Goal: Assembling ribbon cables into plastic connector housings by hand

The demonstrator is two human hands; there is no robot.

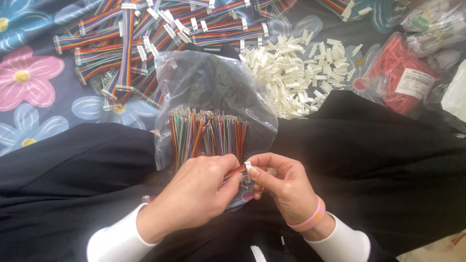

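— What am I looking at from the head camera?

— I see my left hand (194, 194) and right hand (284, 187) meeting low in the middle, over dark cloth on the lap. The left pinches a short flat ribbon of rainbow-coloured wires (235, 173) between thumb and forefinger. The right, with a pink wristband (310, 219), pinches a small white plastic connector housing (248, 168) at the ribbon's end, so ribbon and housing sit right between the two sets of fingertips, touching both.

— Which step would you say that is?

— I judge the wire ends are being seated in the housing. The next move seems to call for a steady push along the ribbon's length, keeping the wires flat and level with the slots; whether they are fully home I cannot tell.

— And around the hands?

— Just beyond them lies a clear plastic bag (213, 82) with a bundle of loose coloured wires (208, 133) on it. Farther off, on the flowered cloth (29, 92), lie finished rainbow ribbon cables (126, 48), a heap of white housings (296, 73) and a bag of red parts (403, 77).
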